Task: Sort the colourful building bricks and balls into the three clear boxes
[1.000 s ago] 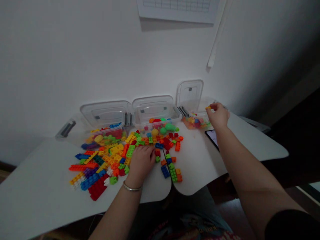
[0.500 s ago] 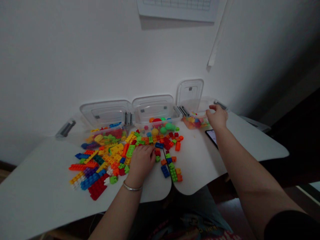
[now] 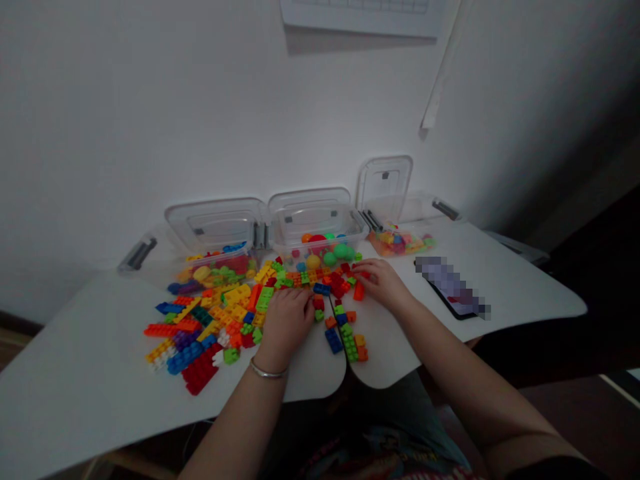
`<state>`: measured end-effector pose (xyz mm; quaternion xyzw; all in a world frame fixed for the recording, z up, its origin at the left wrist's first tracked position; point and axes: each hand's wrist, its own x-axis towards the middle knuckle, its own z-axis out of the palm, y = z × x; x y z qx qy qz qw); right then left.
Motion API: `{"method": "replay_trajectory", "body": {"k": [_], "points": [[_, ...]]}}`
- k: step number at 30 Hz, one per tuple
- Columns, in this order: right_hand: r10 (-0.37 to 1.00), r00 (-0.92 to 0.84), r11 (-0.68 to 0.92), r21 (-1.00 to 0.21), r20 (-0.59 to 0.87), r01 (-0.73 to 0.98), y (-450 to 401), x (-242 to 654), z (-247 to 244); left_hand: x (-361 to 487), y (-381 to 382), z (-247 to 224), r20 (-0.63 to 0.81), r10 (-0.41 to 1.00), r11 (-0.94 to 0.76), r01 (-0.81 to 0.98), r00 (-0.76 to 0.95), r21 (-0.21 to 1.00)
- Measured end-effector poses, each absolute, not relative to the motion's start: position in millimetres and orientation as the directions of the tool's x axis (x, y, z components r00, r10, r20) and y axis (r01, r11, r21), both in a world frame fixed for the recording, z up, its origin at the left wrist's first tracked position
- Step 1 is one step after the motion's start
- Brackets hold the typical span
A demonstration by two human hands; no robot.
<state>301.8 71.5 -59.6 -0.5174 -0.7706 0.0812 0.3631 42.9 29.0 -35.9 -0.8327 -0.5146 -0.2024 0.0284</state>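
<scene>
My left hand (image 3: 287, 323), with a silver bangle at the wrist, rests palm down at the right side of the heap of toy building bricks (image 3: 225, 313). Its fingers lie loosely over the bricks, and no held brick shows. Beside its thumb are a dark blue brick (image 3: 321, 289) and a small red one (image 3: 319, 303). My right hand (image 3: 383, 280) reaches to the right end of the heap, fingers apart over red and orange bricks. An orange brick (image 3: 359, 291) lies just under it. Nearer me are a blue brick (image 3: 334, 341) and a green brick (image 3: 349, 340).
Three clear plastic boxes stand by the wall with lids raised: the left box (image 3: 213, 267) holds mixed coloured pieces, the middle box (image 3: 327, 247) balls, the right box (image 3: 403, 243) small coloured pieces. A phone (image 3: 450, 290) lies right of my right hand. A gap splits the white tabletop (image 3: 385, 367).
My right hand has come back from above the right box, moving left and towards me to the bricks. My left hand stays in place. The view has shifted slightly.
</scene>
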Motion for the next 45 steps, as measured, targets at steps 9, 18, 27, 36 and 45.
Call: {"method": "replay_trajectory", "body": {"k": [9,18,27,36,45], "points": [[0.894,-0.12,0.302,-0.383,0.432,0.873,66,305,-63,43,28,-36,0.368,0.85,-0.457,0.875,0.377,0.161],[0.953,-0.156,0.239,-0.325,0.259,0.915,76,291,-49,43,28,-37,0.374,0.847,-0.466,0.865,0.377,0.183],[0.947,-0.174,0.217,-0.14,0.269,0.966,82,282,-51,44,23,-40,0.374,0.849,-0.462,0.868,0.373,0.183],[0.961,-0.06,0.111,-0.177,0.271,0.978,87,273,-55,44,21,-40,0.392,0.845,-0.463,0.865,0.364,0.196],[0.875,-0.056,0.286,-0.421,0.481,0.861,77,267,-42,42,23,-42,0.467,0.833,-0.461,0.84,0.298,0.286]]}}
